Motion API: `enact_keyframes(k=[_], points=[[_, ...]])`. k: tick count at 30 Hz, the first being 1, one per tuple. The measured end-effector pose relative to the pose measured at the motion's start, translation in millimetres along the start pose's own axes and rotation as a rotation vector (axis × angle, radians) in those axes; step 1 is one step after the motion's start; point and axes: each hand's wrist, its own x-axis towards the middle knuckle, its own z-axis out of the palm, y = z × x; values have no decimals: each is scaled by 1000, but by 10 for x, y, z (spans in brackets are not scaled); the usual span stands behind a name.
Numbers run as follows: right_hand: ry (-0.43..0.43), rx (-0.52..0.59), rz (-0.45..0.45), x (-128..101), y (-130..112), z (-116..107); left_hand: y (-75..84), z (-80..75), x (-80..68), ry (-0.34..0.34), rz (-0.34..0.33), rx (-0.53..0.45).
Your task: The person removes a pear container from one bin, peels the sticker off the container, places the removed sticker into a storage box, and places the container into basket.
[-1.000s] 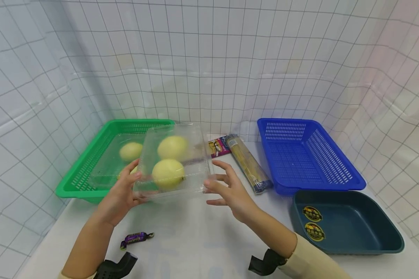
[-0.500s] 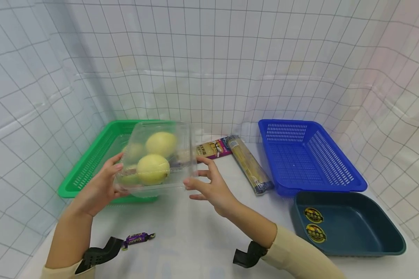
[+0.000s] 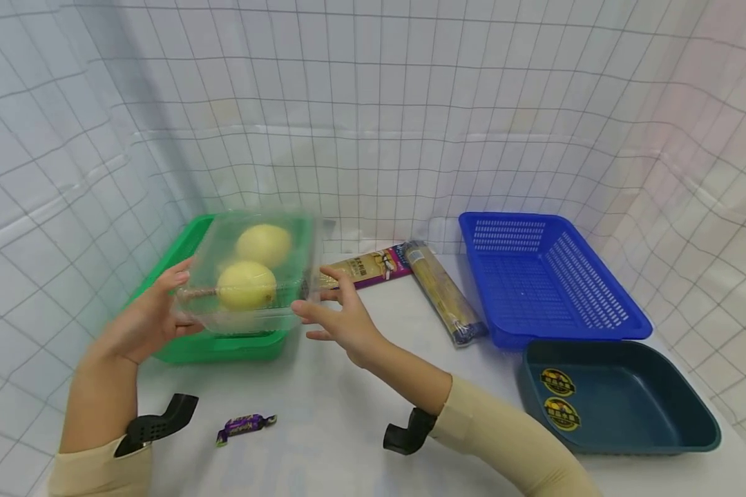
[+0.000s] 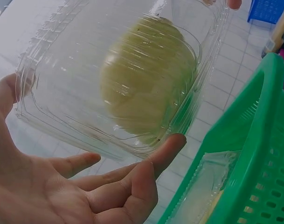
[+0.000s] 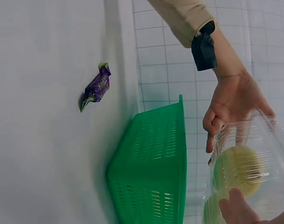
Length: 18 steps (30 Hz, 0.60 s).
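A clear plastic clamshell box (image 3: 296, 262) holding two pale yellow round fruits (image 3: 246, 285) is raised over the green basket (image 3: 224, 348). My left hand (image 3: 143, 317) grips its left end; in the left wrist view, the thumb is at one edge and the fingers reach beneath. On the opposite end, my right hand (image 3: 348, 328) holds the box between thumb and fingers. In the right wrist view, the box (image 5: 272, 186) hangs apart from the table. Another clear box (image 4: 211, 172) lies inside the green basket, mostly hidden in the head view by the held one.
A purple-wrapped candy (image 3: 245, 426) lies at the front. Behind the right hand are a flat gold-and-purple packet (image 3: 373, 268) and a long pack of dry noodles (image 3: 441, 290). To the right stand a blue basket (image 3: 494, 324) and a dark teal basin (image 3: 622, 393).
Both hands have carried the clear box of fruit leftward, from partly beside the green basket to over it. More of the gold-and-purple packet shows now.
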Motion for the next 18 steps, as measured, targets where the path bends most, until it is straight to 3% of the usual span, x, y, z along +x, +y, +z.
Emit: enact_keyframes(k=[6,12,18], points=[[-9,-20,-25,136,-38,144,29,-216,33,-62,43,-51],[-10,-53,-29,225,-71,257,65,-336,52,-125,69,-197],[15,-65,-22,318,-90,356,82,-419,78,-115,45,-296]])
